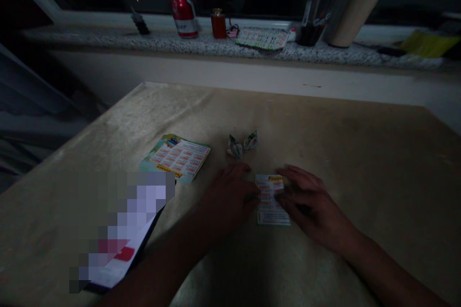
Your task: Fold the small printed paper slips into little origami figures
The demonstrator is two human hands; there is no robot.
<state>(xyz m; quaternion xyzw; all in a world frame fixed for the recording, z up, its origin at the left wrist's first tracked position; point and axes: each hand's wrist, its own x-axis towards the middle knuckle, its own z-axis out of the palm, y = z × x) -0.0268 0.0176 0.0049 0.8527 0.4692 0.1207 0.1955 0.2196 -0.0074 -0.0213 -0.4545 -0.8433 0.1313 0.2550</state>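
Note:
A small printed paper ticket (268,208), narrower than those in the nearby stack and seemingly folded, lies on the table between my hands. My left hand (232,189) grips its left edge with the thumb side, the other fingers curled toward the table. At the right edge, my right hand (311,204) pinches the paper, thumb and index finger over its printed face. Beyond my hands stand two small folded paper pieces, one on the left (235,147) and one on the right (251,140). A stack of similar printed tickets (180,157) rests left of my left hand.
A phone (144,235), its screen lit and partly pixelated, lies by my left forearm. Along the granite windowsill (212,47) are a red can (183,17), a red bottle (218,25), a crumpled printed sheet (262,38), a lidded cup (317,14) and a cardboard tube (360,7).

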